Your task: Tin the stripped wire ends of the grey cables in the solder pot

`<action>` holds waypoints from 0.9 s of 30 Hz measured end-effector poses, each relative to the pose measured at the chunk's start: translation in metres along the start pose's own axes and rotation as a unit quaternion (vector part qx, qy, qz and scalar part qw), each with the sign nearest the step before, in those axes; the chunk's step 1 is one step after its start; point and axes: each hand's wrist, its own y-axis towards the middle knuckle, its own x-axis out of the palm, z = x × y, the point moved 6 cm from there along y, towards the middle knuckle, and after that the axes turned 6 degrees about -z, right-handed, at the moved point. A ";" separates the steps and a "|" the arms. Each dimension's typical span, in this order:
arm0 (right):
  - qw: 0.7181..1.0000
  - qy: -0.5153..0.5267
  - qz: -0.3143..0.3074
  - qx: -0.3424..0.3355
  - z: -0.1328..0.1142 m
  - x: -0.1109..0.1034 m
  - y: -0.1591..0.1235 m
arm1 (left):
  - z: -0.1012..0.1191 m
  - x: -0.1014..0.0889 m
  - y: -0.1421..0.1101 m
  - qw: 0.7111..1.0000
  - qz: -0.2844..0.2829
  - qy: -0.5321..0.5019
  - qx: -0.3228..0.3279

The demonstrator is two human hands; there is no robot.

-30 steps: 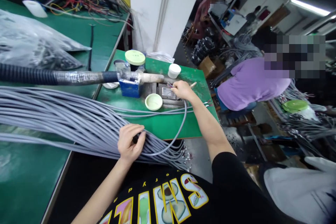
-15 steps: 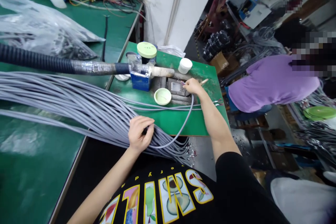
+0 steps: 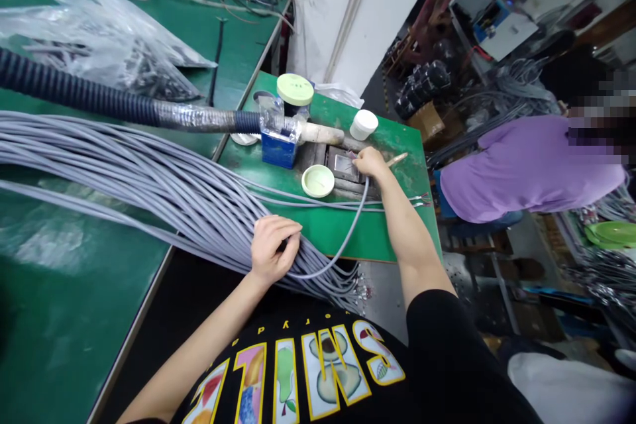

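My right hand [image 3: 371, 163] is closed on the end of a grey cable [image 3: 356, 222], over a small metal pot with a shiny silvery surface [image 3: 344, 164]. Thin purplish wires show at its fingertips. From there the cable loops down toward the bundle. My left hand [image 3: 275, 248] rests on a thick bundle of grey cables [image 3: 199, 202], fingers loosely curved and a gap between thumb and forefinger. What lies under its palm is hidden. Several cables with bared wire ends [image 3: 422, 199] lie across the green board. Beside the pot sits a pale green dish [image 3: 318, 181].
A ribbed black hose [image 3: 89, 93] ends in a pale nozzle [image 3: 322, 133] near the pot, by a blue box [image 3: 278, 149]. A lidded tub [image 3: 295, 89] and a white tub [image 3: 364, 124] stand behind. A person in purple [image 3: 531, 169] is at the right.
The view has shifted slightly, moving the bench things a little to the right in the picture. Both hands keep nearly the same places, the right still on the cable at the pot.
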 end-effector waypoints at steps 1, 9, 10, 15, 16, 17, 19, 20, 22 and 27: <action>1.000 0.000 -0.001 0.001 0.000 0.001 0.001 | 0.000 0.000 0.000 1.000 -0.001 0.000 0.000; 1.000 0.005 0.011 -0.005 0.000 0.000 0.000 | 0.000 0.001 0.001 1.000 -0.010 0.008 0.005; 1.000 0.007 0.020 -0.010 0.001 -0.004 -0.004 | 0.000 0.001 0.001 1.000 -0.011 0.010 0.006; 0.987 0.051 0.095 -0.116 -0.015 -0.028 -0.038 | 0.001 0.002 0.000 1.000 -0.018 0.018 0.012; 0.982 0.063 0.102 -0.147 -0.022 -0.030 -0.047 | 0.001 0.002 0.001 1.000 -0.019 0.020 0.013; 0.976 0.070 0.101 -0.177 -0.031 -0.030 -0.055 | 0.002 0.002 0.001 0.999 -0.019 0.022 0.015; 0.968 0.066 0.089 -0.226 -0.048 -0.027 -0.068 | 0.001 0.003 0.001 0.999 -0.020 0.025 0.015; 0.965 0.054 0.080 -0.244 -0.058 -0.024 -0.073 | 0.001 0.002 0.001 0.999 -0.019 0.025 0.015; 0.963 0.017 0.064 -0.260 -0.073 -0.016 -0.080 | 0.001 0.002 0.001 0.999 -0.018 0.025 0.018; 0.969 -0.055 0.035 -0.238 -0.094 -0.002 -0.085 | 0.001 0.002 0.000 0.999 -0.022 0.018 0.030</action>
